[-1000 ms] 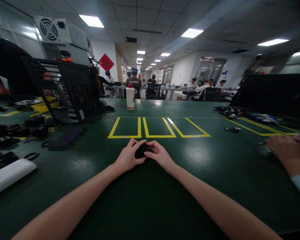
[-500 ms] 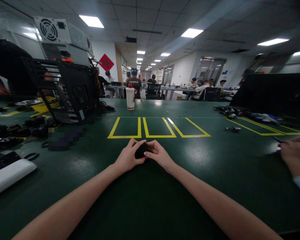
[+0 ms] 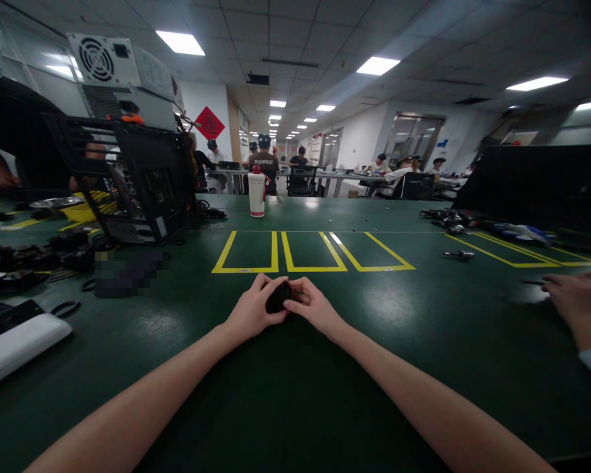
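Between my two hands is a small black rounded object [image 3: 278, 299], too dark to make out its kind. My left hand [image 3: 256, 303] curls round its left side, thumb below and fingers over the top. From the right, my right hand [image 3: 311, 303] pinches the same object with thumb and fingertips. Both hands rest low over the green table [image 3: 295, 394], just in front of yellow tape outlines [image 3: 315, 269]. Part of the black object is covered by my fingers.
An open computer case [image 3: 148, 184] with a power supply [image 3: 123, 62] on top stands at left. A white bottle with a red lid [image 3: 257, 194] is beyond the tape. A metal tool part [image 3: 458, 255] lies at right, near another person's hand [image 3: 578, 302]. A white bar [image 3: 22, 348] lies left.
My hands and the black object stay in practically the same place. At the right edge, the other person's hand and the thin dark thing in it have shifted slightly.
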`<move>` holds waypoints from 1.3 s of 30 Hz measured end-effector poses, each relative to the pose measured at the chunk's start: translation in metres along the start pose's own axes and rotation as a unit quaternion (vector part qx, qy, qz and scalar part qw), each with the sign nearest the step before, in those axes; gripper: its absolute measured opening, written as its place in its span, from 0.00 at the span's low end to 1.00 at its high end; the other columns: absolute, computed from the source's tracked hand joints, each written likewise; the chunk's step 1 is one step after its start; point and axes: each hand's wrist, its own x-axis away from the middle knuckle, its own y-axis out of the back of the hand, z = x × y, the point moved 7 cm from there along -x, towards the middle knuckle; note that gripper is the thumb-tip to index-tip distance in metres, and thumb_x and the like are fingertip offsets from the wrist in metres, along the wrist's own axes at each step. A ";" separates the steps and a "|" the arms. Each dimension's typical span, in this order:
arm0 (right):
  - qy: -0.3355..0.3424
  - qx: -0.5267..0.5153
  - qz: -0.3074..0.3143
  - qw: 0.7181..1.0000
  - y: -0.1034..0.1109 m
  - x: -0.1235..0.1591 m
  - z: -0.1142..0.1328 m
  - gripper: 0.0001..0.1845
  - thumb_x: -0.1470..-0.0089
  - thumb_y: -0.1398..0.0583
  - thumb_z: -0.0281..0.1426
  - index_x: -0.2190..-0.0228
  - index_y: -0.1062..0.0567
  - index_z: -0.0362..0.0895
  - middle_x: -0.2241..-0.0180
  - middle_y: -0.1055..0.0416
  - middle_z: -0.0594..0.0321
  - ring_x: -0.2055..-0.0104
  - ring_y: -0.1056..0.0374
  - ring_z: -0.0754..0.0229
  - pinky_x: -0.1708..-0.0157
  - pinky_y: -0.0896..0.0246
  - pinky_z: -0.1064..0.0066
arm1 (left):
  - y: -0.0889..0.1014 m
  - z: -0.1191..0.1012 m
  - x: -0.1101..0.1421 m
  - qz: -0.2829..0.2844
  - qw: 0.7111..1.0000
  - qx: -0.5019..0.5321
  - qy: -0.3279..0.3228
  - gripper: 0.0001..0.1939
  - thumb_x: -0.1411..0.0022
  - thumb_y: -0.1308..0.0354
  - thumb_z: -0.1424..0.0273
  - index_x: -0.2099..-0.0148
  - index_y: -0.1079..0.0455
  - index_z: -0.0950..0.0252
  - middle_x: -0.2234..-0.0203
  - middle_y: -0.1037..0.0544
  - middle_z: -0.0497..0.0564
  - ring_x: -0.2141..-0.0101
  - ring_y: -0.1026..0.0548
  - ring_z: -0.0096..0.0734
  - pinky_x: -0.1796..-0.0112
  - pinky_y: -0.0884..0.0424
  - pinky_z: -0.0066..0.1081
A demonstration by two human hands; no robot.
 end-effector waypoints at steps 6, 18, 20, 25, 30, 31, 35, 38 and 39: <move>0.007 0.009 -0.028 1.000 0.002 -0.004 -0.002 0.11 0.54 0.43 0.32 0.65 0.34 0.44 0.62 0.34 0.63 0.58 0.36 0.61 0.56 0.41 0.64 | 0.001 -0.003 0.000 0.006 1.000 -0.010 0.001 0.31 0.51 0.43 0.65 0.46 0.51 0.53 0.60 0.40 0.48 0.62 0.33 0.33 0.63 0.31 0.35; -0.022 0.044 -0.035 0.998 0.003 -0.002 -0.002 0.17 0.56 0.41 0.32 0.61 0.34 0.43 0.60 0.34 0.59 0.56 0.37 0.58 0.54 0.43 0.60 | -0.001 -0.009 0.002 0.024 0.997 -0.069 -0.008 0.32 0.51 0.43 0.66 0.45 0.54 0.54 0.56 0.42 0.50 0.61 0.33 0.36 0.64 0.30 0.36; -0.024 0.014 -0.019 0.999 0.001 -0.001 -0.001 0.16 0.57 0.40 0.30 0.62 0.35 0.44 0.61 0.34 0.61 0.56 0.36 0.58 0.55 0.41 0.61 | -0.002 -0.010 0.001 0.023 0.997 -0.076 -0.013 0.32 0.51 0.44 0.67 0.45 0.54 0.54 0.56 0.42 0.50 0.61 0.32 0.36 0.65 0.30 0.36; -0.006 -0.013 -0.013 1.000 -0.001 0.000 -0.001 0.15 0.57 0.41 0.31 0.64 0.35 0.45 0.61 0.34 0.63 0.57 0.36 0.60 0.55 0.41 0.63 | -0.002 -0.010 0.001 0.021 0.996 -0.087 -0.017 0.32 0.51 0.43 0.67 0.46 0.54 0.55 0.57 0.41 0.50 0.62 0.32 0.35 0.66 0.30 0.35; -0.026 0.023 -0.055 0.998 0.006 -0.002 -0.010 0.18 0.56 0.41 0.36 0.61 0.35 0.45 0.59 0.34 0.60 0.56 0.37 0.59 0.55 0.43 0.61 | -0.004 -0.009 0.000 0.026 0.994 -0.109 -0.015 0.33 0.51 0.44 0.67 0.45 0.56 0.56 0.56 0.42 0.51 0.62 0.32 0.36 0.66 0.30 0.34; -0.035 0.028 -0.054 0.998 0.006 -0.002 -0.013 0.20 0.57 0.41 0.36 0.60 0.35 0.45 0.59 0.35 0.59 0.56 0.37 0.58 0.55 0.43 0.61 | -0.004 -0.009 0.000 0.027 0.993 -0.116 -0.015 0.33 0.51 0.44 0.68 0.45 0.56 0.56 0.56 0.42 0.51 0.62 0.32 0.36 0.66 0.30 0.34; -0.039 0.032 -0.032 0.998 0.002 -0.004 -0.016 0.19 0.56 0.42 0.36 0.61 0.34 0.44 0.59 0.34 0.59 0.57 0.36 0.58 0.56 0.41 0.61 | -0.007 -0.010 0.001 0.035 0.990 -0.135 -0.024 0.33 0.51 0.44 0.68 0.45 0.57 0.59 0.55 0.42 0.52 0.61 0.32 0.37 0.65 0.31 0.34; -0.037 0.025 -0.034 0.998 0.002 -0.005 -0.017 0.18 0.56 0.42 0.36 0.62 0.34 0.44 0.60 0.33 0.59 0.57 0.36 0.58 0.56 0.41 0.62 | -0.008 -0.010 0.001 0.039 0.989 -0.138 -0.023 0.33 0.50 0.44 0.69 0.46 0.57 0.58 0.55 0.42 0.52 0.60 0.32 0.38 0.65 0.31 0.35; -0.038 0.019 -0.034 0.999 0.002 -0.004 -0.016 0.17 0.56 0.42 0.35 0.62 0.34 0.44 0.60 0.33 0.60 0.58 0.36 0.59 0.56 0.41 0.61 | -0.008 -0.010 0.001 0.040 0.989 -0.139 -0.020 0.32 0.50 0.45 0.69 0.46 0.57 0.58 0.55 0.42 0.52 0.60 0.32 0.37 0.65 0.31 0.35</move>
